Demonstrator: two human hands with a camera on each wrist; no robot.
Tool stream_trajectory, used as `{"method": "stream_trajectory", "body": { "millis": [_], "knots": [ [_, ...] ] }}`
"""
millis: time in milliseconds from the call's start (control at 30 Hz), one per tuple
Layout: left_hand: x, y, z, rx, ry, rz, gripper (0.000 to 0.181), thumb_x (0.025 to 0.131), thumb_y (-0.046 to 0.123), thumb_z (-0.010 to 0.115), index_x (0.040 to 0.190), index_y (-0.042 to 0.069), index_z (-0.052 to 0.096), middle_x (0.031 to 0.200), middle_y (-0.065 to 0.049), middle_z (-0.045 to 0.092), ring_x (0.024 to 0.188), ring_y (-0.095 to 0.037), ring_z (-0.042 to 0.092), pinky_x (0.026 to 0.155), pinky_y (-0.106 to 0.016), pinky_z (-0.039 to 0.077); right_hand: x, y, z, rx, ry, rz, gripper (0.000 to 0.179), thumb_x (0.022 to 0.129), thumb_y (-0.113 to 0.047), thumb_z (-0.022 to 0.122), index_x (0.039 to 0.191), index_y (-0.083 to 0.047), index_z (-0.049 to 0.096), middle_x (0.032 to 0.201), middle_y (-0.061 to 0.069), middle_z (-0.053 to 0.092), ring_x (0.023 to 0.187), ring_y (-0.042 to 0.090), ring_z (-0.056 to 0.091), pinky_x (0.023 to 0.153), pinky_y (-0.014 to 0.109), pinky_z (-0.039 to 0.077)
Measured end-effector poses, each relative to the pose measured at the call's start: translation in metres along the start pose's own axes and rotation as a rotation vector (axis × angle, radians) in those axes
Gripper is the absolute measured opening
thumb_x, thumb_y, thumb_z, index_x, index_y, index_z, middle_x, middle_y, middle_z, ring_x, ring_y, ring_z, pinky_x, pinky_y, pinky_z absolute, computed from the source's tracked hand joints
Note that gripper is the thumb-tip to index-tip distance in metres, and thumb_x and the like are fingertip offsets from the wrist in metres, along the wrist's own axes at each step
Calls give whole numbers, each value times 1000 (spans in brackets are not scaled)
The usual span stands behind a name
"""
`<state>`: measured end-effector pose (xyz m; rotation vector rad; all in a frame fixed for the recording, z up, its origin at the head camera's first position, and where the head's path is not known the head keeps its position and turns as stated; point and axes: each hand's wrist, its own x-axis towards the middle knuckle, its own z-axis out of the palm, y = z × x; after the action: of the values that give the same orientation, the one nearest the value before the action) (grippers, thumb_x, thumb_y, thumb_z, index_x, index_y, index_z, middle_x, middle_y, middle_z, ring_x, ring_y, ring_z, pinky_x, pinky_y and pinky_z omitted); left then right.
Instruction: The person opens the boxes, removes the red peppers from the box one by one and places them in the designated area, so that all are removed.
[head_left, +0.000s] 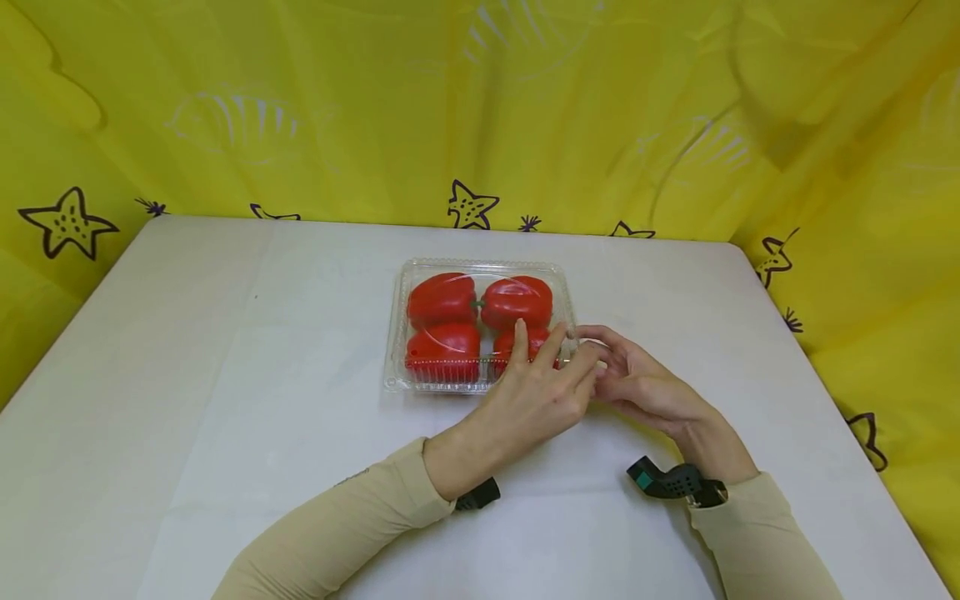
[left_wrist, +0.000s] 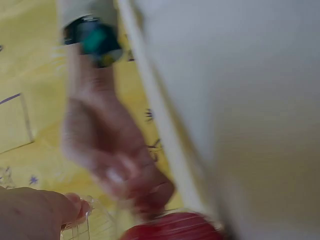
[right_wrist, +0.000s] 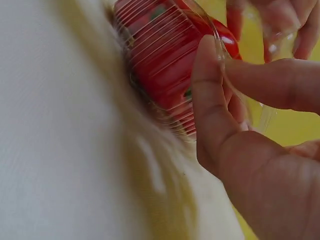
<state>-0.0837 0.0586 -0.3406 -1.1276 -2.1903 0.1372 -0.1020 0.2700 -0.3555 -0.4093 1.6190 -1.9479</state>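
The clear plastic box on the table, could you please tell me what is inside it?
Inside the box are four red peppers, two behind two. The left hand covers part of the front right pepper; that part cannot be seen.

In the head view, the left grip (head_left: 536,392) hides part of the near-right pepper (head_left: 504,345) and, with the right grip (head_left: 651,387), a corner of the box (head_left: 480,266). The bottom edge cuts off both sleeves (head_left: 337,533) and the bench (head_left: 262,467). The left wrist view blurs the right grip and crops a pepper (left_wrist: 172,230).
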Motion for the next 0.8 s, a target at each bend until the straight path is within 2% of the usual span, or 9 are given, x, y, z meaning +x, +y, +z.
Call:
{"method": "stream_trajectory", "body": {
  "millis": [100,233,367,433,533,633,800],
  "knots": [
    [0,0,-2,-16,6,-14,20,99,19,57,112,19,71,115,6,65,120,-30,63,91,-64,53,0,0,2,-40,25,19,59,90,15,48,142,-10,34,115,0,59,95,11,60,81,21,55],
    [0,1,-2,-43,-18,-26,18,100,18,55,108,20,71,118,5,66,122,-31,63,93,-64,52,-1,-5,3,-112,60,63,57,93,9,52,144,-7,31,123,2,59,102,13,63,88,24,57],
    [0,-2,-4,-139,-66,-45,13,99,19,59,110,20,66,129,1,61,128,-31,59,98,-65,49,-2,-10,4,-181,76,74,60,96,2,54,148,1,26,131,3,56,110,14,62,93,25,56],
    [-1,-6,-6,-204,-106,-56,20,97,20,63,117,21,63,136,-1,56,131,-31,55,101,-64,47,-2,-11,5,-220,86,72,62,96,1,54,149,4,24,134,2,53,111,14,61,94,25,56],
    [-3,-14,-10,-287,-149,-81,32,98,20,62,130,20,57,142,-3,53,135,-30,51,107,-59,44,-2,-12,6,-277,116,76,63,96,1,56,150,3,24,133,5,51,109,14,63,95,26,56],
    [-6,-24,-14,-372,-167,-106,37,99,21,60,135,18,54,145,-6,51,137,-30,48,113,-54,40,-2,-13,9,-339,166,93,66,94,2,58,152,-3,25,132,10,48,109,15,64,93,27,57],
    [-20,-48,-22,-475,-250,-163,56,92,33,70,140,12,49,150,-10,45,142,-30,40,121,-53,28,-4,-18,14,-458,224,119,73,92,-2,64,154,-14,26,137,17,42,114,20,60,91,28,57]
  ]
}}
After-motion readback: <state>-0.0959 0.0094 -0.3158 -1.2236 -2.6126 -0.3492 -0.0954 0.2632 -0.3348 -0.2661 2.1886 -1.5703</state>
